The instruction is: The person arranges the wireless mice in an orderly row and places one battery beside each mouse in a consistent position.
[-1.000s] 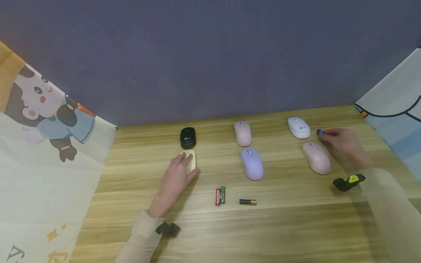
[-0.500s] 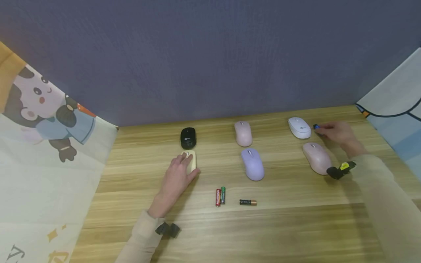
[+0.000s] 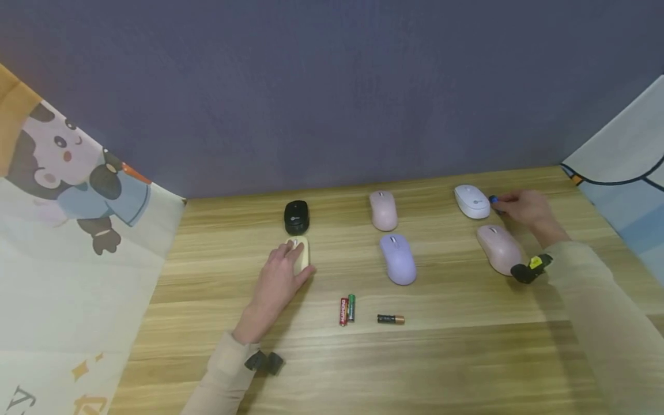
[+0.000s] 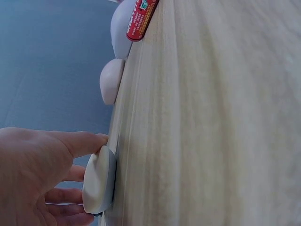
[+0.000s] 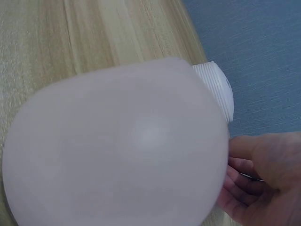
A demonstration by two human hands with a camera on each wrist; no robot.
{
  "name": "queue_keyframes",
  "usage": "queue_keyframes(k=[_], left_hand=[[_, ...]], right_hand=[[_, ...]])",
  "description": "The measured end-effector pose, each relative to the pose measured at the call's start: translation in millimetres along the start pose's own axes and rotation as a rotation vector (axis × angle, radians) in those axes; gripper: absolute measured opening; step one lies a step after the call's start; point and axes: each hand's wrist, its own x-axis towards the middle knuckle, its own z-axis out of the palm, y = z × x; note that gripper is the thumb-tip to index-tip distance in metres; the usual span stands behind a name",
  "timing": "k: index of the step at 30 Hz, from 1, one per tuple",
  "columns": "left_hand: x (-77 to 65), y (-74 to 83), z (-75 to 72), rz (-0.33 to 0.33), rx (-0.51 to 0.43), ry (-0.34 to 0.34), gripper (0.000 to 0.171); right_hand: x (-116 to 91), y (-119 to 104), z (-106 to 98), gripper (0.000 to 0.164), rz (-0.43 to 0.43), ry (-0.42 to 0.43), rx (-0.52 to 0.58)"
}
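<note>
My left hand (image 3: 276, 278) holds a pale yellow computer mouse (image 3: 303, 262). In the left wrist view, the thumb lies along one side of that mouse (image 4: 99, 181) and the fingers along the other. At the right, the thumb and fingers of my right hand (image 3: 528, 208) pinch a small blue battery (image 3: 493, 199) low over the table, close beside a white mouse (image 3: 472, 202). A pink mouse (image 3: 499, 249) lies just in front of this hand. In the right wrist view, the pink mouse (image 5: 117, 146) hides the fingertips and the battery.
A black mouse (image 3: 297, 217) sits behind the yellow one. Another pink mouse (image 3: 383, 210) and a purple mouse (image 3: 398, 259) stand mid-table. Nearer lie a red battery (image 3: 343, 312), a green battery (image 3: 351, 308) and a black-and-copper battery (image 3: 391, 319). A dark wall (image 3: 332, 98) closes the back.
My right hand has moved left and slightly back with the blue battery, up to the white mouse's side. The left hand has stayed on the yellow mouse.
</note>
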Motion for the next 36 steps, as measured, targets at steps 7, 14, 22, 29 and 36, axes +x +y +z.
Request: queue_keyframes(k=[7, 14, 22, 29, 36], left_hand=[[-0.2, 0.2, -0.9, -0.007, -0.008, -0.017, 0.064], [-0.1, 0.5, -0.4, -0.002, -0.015, -0.009, 0.063], [-0.4, 2.4, -2.5, -0.01, -0.017, -0.021, 0.063], [-0.1, 2.9, -3.0, -0.021, -0.013, -0.035, 0.063], [-0.4, 2.9, -3.2, -0.03, -0.016, -0.04, 0.064]], right_hand=[[0.2, -0.6, 1.2, 0.053, 0.056, -0.017, 0.023], [1.9, 1.6, 2.9, 0.054, 0.067, -0.016, 0.025], [2.9, 0.3, 2.2, 0.058, 0.093, -0.036, 0.013], [-0.8, -1.5, -0.5, 0.059, 0.075, -0.044, 0.009], [-1.7, -0.2, -0.7, 0.063, 0.064, -0.048, 0.031]])
